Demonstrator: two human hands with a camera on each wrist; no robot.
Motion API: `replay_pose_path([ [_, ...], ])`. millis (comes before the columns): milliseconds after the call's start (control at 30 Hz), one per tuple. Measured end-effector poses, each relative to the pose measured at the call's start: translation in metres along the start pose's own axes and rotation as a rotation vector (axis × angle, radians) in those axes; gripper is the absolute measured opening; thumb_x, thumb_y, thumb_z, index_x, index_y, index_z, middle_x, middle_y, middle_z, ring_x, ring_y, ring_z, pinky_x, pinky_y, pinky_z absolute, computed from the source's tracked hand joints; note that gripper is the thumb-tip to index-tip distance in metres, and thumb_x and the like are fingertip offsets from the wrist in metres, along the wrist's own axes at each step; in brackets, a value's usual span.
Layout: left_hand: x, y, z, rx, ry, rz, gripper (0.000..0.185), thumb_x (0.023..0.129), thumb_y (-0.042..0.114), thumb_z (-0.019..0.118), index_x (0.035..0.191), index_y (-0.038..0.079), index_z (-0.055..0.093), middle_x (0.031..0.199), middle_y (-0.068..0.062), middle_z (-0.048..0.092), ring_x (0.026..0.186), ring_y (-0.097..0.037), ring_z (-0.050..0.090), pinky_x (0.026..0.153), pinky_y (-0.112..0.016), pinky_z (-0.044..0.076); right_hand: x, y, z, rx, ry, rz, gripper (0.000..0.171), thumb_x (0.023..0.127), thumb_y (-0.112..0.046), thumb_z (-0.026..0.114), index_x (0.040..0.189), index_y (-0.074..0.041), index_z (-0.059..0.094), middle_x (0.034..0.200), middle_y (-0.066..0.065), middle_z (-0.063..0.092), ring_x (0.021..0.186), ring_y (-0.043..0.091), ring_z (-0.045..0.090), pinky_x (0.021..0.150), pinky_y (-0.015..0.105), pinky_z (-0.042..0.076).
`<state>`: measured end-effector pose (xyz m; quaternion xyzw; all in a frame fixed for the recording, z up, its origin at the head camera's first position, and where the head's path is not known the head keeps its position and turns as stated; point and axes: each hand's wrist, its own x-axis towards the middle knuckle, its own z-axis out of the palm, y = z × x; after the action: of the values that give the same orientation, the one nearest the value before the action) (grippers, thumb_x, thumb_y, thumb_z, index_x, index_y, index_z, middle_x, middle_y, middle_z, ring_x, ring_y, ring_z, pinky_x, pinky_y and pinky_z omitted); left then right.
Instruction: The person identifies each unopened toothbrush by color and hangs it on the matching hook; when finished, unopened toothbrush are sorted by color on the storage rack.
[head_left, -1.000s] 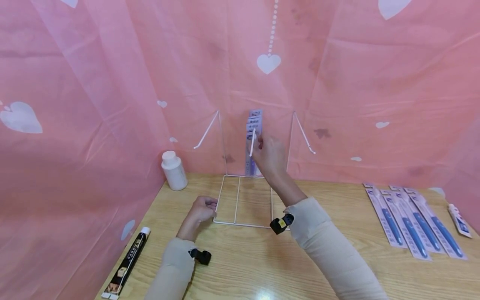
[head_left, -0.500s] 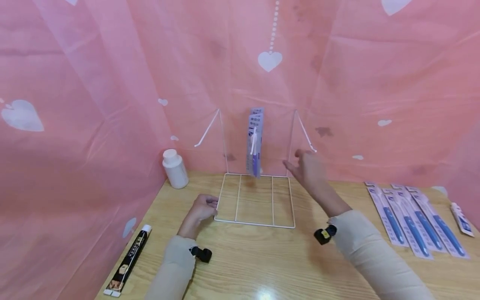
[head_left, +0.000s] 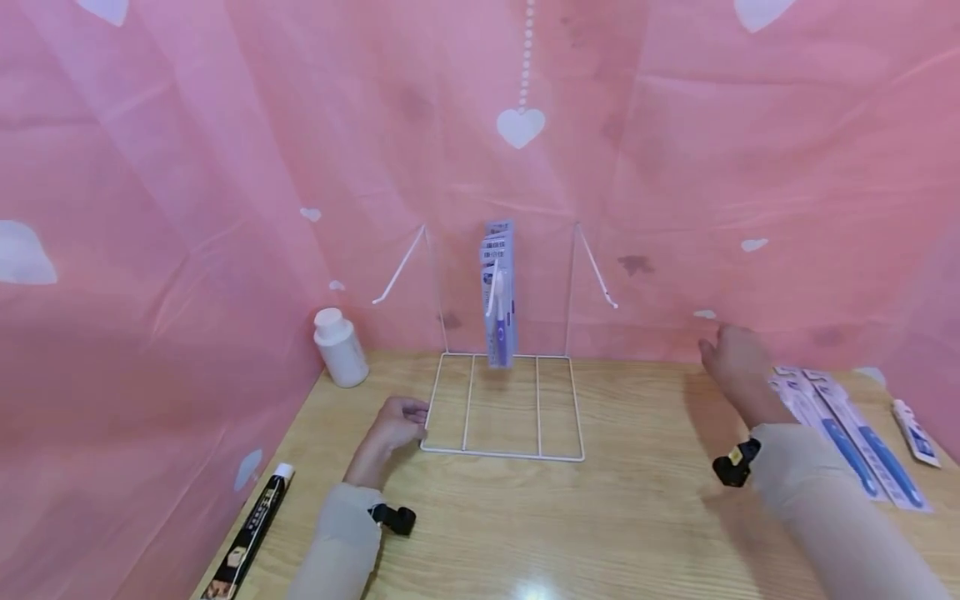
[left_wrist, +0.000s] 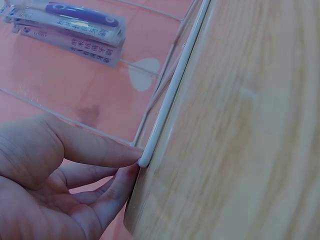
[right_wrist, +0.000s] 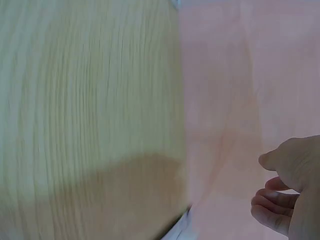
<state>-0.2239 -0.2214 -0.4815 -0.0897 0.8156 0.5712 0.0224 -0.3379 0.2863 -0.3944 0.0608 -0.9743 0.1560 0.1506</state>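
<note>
One blue-handled toothbrush pack now hangs on the white wire rack; the right hand has left it, fingers loose, reaching the flat packs right of the rack. The left hand pinches the rack's corner.

At my table's left edge: white bottle at back, black tube in front; pink curtain behind.
</note>
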Motion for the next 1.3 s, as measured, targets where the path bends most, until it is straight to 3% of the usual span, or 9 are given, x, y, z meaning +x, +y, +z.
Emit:
replay_pose_path([
  [133,-0.001,-0.004,-0.001,0.012,-0.012,0.021,0.047,0.063,-0.022,0.065,0.109,-0.014,0.065,0.093,-0.017,0.066,0.085,-0.024,0.062,0.075,-0.03,0.055,-0.001,0.032,0.0,-0.033,-0.069,0.054,0.044,0.094,-0.02,0.052,0.054,-0.008,0.04,0.053,0.01,0.045,0.051,0.03,0.046,0.043,0.039,0.036],
  [333,0.002,-0.005,-0.002,0.029,-0.015,0.019,0.047,0.065,-0.021,0.066,0.111,-0.013,0.066,0.094,-0.016,0.066,0.087,-0.025,0.061,0.077,-0.031,0.055,-0.012,0.06,0.012,-0.033,-0.07,0.078,0.038,0.09,-0.021,0.055,0.057,-0.004,0.046,0.057,0.017,0.052,0.057,0.04,0.052,0.045,0.047,0.039],
  [567,0.003,-0.004,-0.002,0.03,-0.016,0.021,0.048,0.065,-0.021,0.066,0.112,-0.012,0.066,0.095,-0.014,0.065,0.088,-0.024,0.061,0.077,-0.031,0.055,-0.021,0.073,0.026,-0.019,-0.202,0.108,0.033,0.087,-0.013,0.048,0.055,-0.01,0.042,0.053,0.006,0.043,0.047,0.024,0.045,0.042,0.034,0.033],
  [833,0.003,-0.006,-0.001,0.034,-0.004,0.012,0.048,0.065,-0.021,0.067,0.112,-0.011,0.066,0.095,-0.013,0.065,0.087,-0.024,0.06,0.077,-0.03,0.055,-0.018,0.076,0.034,-0.021,-0.24,0.229,0.019,0.081,-0.007,0.051,0.062,0.0,0.052,0.063,0.017,0.051,0.057,0.034,0.051,0.043,0.04,0.041],
  [1067,0.002,-0.006,0.001,0.028,-0.014,0.013,0.048,0.065,-0.022,0.066,0.112,-0.012,0.066,0.094,-0.014,0.065,0.087,-0.024,0.06,0.075,-0.03,0.055,-0.019,0.071,0.027,-0.021,-0.177,0.186,0.016,0.078,-0.006,0.055,0.064,0.001,0.054,0.064,0.019,0.054,0.059,0.035,0.052,0.047,0.043,0.042],
  [1300,0.002,-0.005,0.0,0.021,0.001,0.023,0.047,0.064,-0.022,0.065,0.11,-0.013,0.067,0.092,-0.014,0.065,0.085,-0.023,0.06,0.074,-0.029,0.054,-0.015,0.052,0.003,0.009,0.011,0.075,0.026,0.081,-0.007,0.049,0.057,-0.005,0.042,0.056,0.016,0.048,0.051,0.033,0.048,0.039,0.042,0.035],
])
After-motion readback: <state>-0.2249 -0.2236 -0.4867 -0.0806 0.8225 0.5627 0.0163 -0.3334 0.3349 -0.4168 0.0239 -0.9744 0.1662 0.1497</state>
